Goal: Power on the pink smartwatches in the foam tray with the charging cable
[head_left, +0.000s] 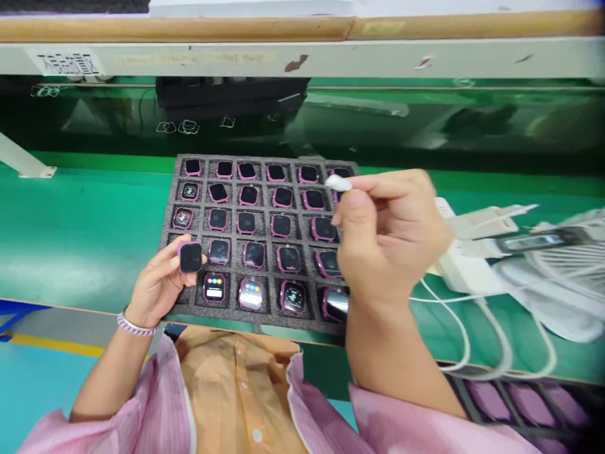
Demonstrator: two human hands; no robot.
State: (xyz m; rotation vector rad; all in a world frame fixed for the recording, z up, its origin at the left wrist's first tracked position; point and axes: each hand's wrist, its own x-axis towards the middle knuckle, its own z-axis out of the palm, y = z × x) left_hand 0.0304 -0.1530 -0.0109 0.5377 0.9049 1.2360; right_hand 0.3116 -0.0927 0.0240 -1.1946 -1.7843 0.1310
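We look down on a long green bench (85, 233) that runs left to right, with a shelf rail along its far side. On it, right in front of us, lies a dark foam tray (283, 320) cut into a grid of cells, and nearly every cell holds a pink-rimmed watch body. To the right of the tray sits a heap of white cables and adapters (466, 271), and at the near right edge a second tray (520, 403) with purple pieces shows, blurred. Our right hand (387, 239) is raised over the right side of the foam tray and hides a few cells there; its thumb and fingers are pinched on a small white wad (338, 183), whether swab or cloth we cannot tell. Our left hand (155, 287) is at the tray's near left corner, fingers closed around one watch (191, 257) lifted clear of the foam, its dark screen facing us. The two hands are well apart, so the wad is not touching the held watch. As we judge it, this is the only piece out of the tray; the lit watches (250, 293) in the near row and a couple at the far left glow, the others are dark, and nothing shows which have been handled. A beaded bracelet (135, 326) circles the left wrist.
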